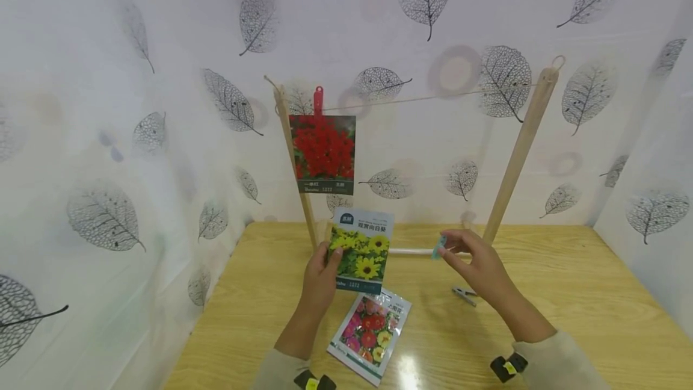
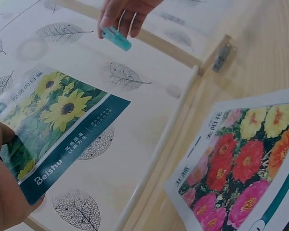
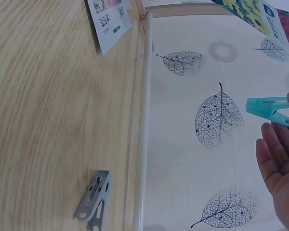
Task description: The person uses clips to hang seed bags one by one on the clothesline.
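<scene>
My left hand (image 1: 320, 278) holds a sunflower seed packet (image 1: 361, 250) upright by its left edge; the same sunflower packet (image 2: 53, 125) fills the left wrist view. My right hand (image 1: 476, 260) pinches a teal clothespin (image 1: 439, 247) between fingertips, a little to the right of the packet. That teal clothespin (image 3: 266, 109) shows beside my fingers (image 3: 279, 154). Behind stands a wooden drying frame (image 1: 520, 149) with a string (image 1: 433, 98). A red-flower packet (image 1: 323, 154) hangs from it by a red clothespin (image 1: 318, 100).
A zinnia seed packet (image 1: 371, 336) lies flat on the wooden table (image 1: 585, 306) between my forearms. A grey clothespin (image 1: 464, 295) lies on the table under my right hand, near the frame's base rod (image 3: 143, 120). Leaf-patterned walls close in on three sides.
</scene>
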Demonstrator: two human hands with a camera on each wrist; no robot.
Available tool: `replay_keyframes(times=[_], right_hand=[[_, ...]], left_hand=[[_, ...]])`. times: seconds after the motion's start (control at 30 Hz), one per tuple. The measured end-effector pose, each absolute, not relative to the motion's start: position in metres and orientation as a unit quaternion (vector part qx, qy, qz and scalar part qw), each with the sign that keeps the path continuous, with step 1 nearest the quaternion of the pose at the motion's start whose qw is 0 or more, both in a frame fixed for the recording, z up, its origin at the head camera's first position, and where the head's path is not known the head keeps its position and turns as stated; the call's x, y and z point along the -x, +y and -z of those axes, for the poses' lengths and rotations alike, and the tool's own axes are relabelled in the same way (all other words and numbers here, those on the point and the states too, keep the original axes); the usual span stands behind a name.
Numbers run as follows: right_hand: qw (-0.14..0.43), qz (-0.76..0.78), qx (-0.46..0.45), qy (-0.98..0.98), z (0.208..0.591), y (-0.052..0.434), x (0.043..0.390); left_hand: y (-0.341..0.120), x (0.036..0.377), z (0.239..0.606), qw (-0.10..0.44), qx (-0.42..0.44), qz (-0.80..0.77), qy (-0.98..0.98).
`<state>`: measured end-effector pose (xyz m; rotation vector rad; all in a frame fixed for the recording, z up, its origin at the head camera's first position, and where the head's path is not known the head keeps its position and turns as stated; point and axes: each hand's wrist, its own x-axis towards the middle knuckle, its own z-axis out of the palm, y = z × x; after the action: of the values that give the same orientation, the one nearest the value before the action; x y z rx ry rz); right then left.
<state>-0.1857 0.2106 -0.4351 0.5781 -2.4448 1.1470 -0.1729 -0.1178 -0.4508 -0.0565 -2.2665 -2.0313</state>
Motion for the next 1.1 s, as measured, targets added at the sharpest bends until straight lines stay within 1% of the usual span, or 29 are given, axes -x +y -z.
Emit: replay_keyframes(times=[0.37,0.57,0.9,1.1], right_hand=[[0.2,-0.403,-0.21,-0.868,0.428,0.211,0.188],[0.199,-0.404,-0.211,-0.868,0.422,0.211,0.187],[0.192,-0.401,-0.209,-0.871,0.416,0.211,0.187],[0.197,-0.397,-0.218,-0.869,0.409,0.209,0.189]], left_hand=[[-0.119,0.174,0.446,0.053,0.024,0.665,-0.745],[-0.119,0.175,0.445,0.061,0.024,0.666,-0.743],[-0.116,0.176,0.443,0.059,0.023,0.67,-0.74],[-0.116,0.177,0.441,0.064,0.029,0.669,-0.74]])
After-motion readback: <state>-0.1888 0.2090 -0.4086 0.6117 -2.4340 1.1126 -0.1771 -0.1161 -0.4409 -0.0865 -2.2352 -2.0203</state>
